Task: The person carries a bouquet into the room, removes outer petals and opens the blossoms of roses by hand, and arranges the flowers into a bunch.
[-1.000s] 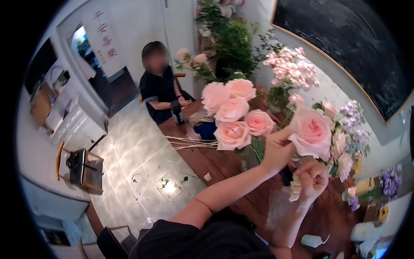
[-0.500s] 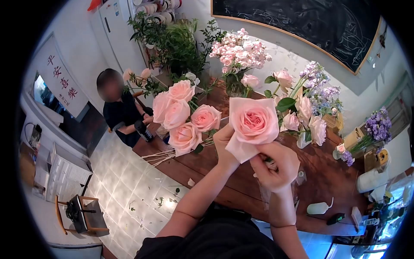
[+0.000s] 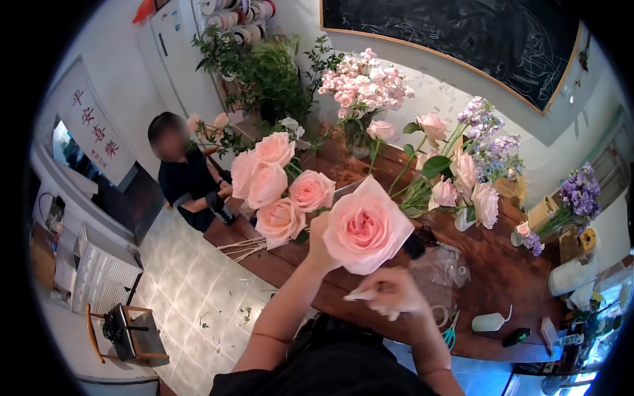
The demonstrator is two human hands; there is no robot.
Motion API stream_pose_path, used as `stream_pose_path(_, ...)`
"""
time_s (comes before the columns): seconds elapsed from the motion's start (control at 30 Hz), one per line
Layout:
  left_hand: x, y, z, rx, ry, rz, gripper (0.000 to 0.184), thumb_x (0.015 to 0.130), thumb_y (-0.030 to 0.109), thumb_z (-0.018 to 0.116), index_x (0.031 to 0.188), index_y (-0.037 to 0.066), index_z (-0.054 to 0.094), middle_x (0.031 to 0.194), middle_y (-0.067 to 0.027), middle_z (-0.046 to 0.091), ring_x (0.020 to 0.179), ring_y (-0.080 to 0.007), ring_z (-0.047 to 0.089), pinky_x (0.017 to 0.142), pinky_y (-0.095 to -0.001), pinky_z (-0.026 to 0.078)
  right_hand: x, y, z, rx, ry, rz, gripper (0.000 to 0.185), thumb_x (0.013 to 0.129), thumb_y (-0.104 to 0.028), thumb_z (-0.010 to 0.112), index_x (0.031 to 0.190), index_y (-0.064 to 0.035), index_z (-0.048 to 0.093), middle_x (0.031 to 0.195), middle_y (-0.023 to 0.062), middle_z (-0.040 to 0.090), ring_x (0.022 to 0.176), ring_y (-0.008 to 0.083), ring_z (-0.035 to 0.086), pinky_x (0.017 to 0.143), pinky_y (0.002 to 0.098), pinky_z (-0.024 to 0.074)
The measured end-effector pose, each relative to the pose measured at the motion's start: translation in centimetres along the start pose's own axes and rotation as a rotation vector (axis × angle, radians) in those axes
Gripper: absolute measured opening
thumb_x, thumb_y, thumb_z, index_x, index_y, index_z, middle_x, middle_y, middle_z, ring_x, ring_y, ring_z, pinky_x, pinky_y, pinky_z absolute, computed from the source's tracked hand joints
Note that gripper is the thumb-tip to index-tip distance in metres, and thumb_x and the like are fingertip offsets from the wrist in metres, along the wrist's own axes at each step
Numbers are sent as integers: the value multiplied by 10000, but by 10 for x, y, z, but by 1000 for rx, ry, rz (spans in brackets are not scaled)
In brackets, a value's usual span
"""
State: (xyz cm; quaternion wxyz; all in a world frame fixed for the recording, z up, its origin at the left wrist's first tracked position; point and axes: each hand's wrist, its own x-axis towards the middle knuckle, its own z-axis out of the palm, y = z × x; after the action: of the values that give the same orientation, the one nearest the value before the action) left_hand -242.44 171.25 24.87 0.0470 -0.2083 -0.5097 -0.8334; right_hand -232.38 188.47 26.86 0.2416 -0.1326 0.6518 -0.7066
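Note:
A large open pink rose (image 3: 366,228) faces up in front of me. My left hand (image 3: 321,245) is closed around it from behind, with most of the fingers and the stem hidden by the bloom. Below the rose, apart from it, my right hand (image 3: 401,294) is closed on a pale petal (image 3: 360,296); motion blurs it slightly. A cluster of pink roses (image 3: 267,185) lies on the wooden table (image 3: 508,290) left of the held bloom, their bare stems reaching past the table edge.
More roses (image 3: 465,171) and lilac flowers (image 3: 492,142) stand behind on the right. Scissors (image 3: 450,333), a tape roll (image 3: 439,315) and a white squeeze bottle (image 3: 487,321) lie at the right front. A person (image 3: 191,175) sits at the far left, hands near a dark bottle (image 3: 219,208).
The outer petal that my right hand was pinching has come off the rose. My right hand has moved down and left with it, and the bloom has shifted left and lower.

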Motion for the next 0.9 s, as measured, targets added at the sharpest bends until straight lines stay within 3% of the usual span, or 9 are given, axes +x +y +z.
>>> stream_pose_path(0.03,1,2,-5,71,-43,-8,417,618,163,794,965,19,613,911,-65,652,804,-129,624,736,-244,488,17,20,8,-69,-84,140,71,800,-83,599,829,-19,588,672,50,599,542,77,567,454,215,442)
stream_pose_path(0.13,2,18,0,417,-104,257,426,634,152,767,1000,11,601,963,-84,637,843,-157,620,743,-261,491,71,113,63,-605,-110,-166,192,771,-178,601,902,-38,611,783,161,626,688,277,619,649,373,495)
stream_pose_path(0.3,-10,-1,-4,96,217,-25,406,662,119,729,1023,-7,591,973,-90,633,855,-175,618,751,-276,491,99,155,114,-604,-406,-300,424,775,-217,624,1163,-81,525,1002,170,595,950,313,573,812,386,455)
stream_pose_path(0.37,-8,-1,-4,268,186,24,435,672,78,712,1072,-3,562,1018,-92,611,891,-159,597,784,-274,478,86,150,107,-995,-300,-269,499,774,-245,638,1225,-95,486,1059,164,579,1011,315,547,858,398,435)
stream_pose_path(0.4,-5,4,-2,520,67,160,474,678,44,702,1119,4,535,1064,-94,589,927,-141,576,816,-270,464,85,152,89,-797,-359,-276,524,770,-286,643,1239,-107,490,1104,157,572,1054,312,529,896,399,415)
stream_pose_path(0.47,2,-11,3,793,40,400,465,679,122,736,1082,-21,552,973,-90,618,859,-174,605,767,-283,482,66,156,51,-699,-120,-342,445,776,-282,632,1177,-108,550,1061,151,599,1001,316,558,873,398,435)
stream_pose_path(0.5,-1,-23,3,748,99,429,469,676,113,740,1085,-18,550,974,-88,616,863,-172,603,770,-284,481,47,108,33,-584,34,40,321,793,-261,607,1071,-100,612,954,135,634,905,316,595,821,389,464)
stream_pose_path(0.67,-16,-42,10,438,269,419,484,686,29,726,1115,1,504,1039,-81,552,956,-178,545,855,-294,440,37,91,-72,30,1117,-437,157,870,-2,513,1025,16,487,663,21,535,537,71,518,463,198,423)
stream_pose_path(0.9,-21,-41,15,812,327,509,390,749,-19,650,1094,-7,469,1036,-101,523,895,-178,532,797,-288,445,64,69,-98,43,1092,-472,209,866,-80,592,1055,4,563,688,21,568,520,65,521,475,185,423)
